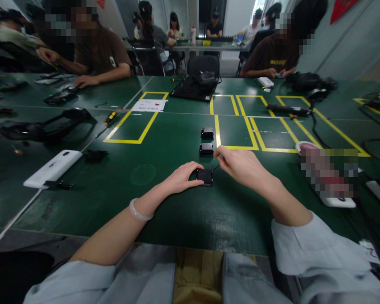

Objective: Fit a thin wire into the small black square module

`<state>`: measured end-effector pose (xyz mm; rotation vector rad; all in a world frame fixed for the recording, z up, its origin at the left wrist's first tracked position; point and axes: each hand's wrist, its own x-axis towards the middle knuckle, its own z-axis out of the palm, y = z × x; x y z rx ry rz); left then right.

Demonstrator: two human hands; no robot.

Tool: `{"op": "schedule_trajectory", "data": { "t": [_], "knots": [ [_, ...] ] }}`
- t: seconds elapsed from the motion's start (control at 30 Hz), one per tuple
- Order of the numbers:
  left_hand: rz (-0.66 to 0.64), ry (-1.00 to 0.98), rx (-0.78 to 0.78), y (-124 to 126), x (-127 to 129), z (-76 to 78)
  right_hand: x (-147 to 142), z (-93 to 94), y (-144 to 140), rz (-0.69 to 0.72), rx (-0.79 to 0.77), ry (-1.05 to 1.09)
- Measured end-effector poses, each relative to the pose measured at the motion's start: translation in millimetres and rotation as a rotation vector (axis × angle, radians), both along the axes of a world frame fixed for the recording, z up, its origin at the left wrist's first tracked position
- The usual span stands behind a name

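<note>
On the green table, my left hand grips a small black rectangular block at its left side, thumb at the front and fingers behind. Close to the block's right side, my right hand pinches a thin dark rod, whose tip reaches the block's right edge. Its exact kind is too small to make out. Beyond the held block stand two similar black blocks with grey tops, a nearer one and a farther one, in a line.
To the left lie a white device, a yellow-and-black screwdriver and a black curved frame. At right is a pinkish item on a white device. Yellow tape rectangles mark the table. Across it, a person and another person sit.
</note>
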<state>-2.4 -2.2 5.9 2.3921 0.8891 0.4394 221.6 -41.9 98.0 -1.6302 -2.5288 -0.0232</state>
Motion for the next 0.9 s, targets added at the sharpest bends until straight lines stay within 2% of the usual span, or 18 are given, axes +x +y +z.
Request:
{"op": "schedule_trajectory", "data": {
  "t": [0.2, 0.53, 0.7, 0.9],
  "knots": [
    [0.006, -0.006, 0.0, -0.8, 0.2, 1.7, -0.8, 1.6, -2.4, 0.025, -0.008, 0.088],
    [0.001, -0.007, 0.008, -0.1, -0.5, -1.3, -1.3, 1.2, -0.1, -0.023, -0.013, -0.042],
    [-0.004, 0.0, 0.009, -0.5, -0.3, 1.0, -0.9, -1.3, -0.8, 0.038, 0.014, 0.047],
    [0.0, -0.004, 0.005, -0.5, 0.1, 0.8, -0.6, 1.4, -0.5, -0.003, -0.002, 0.024]
  ]
}}
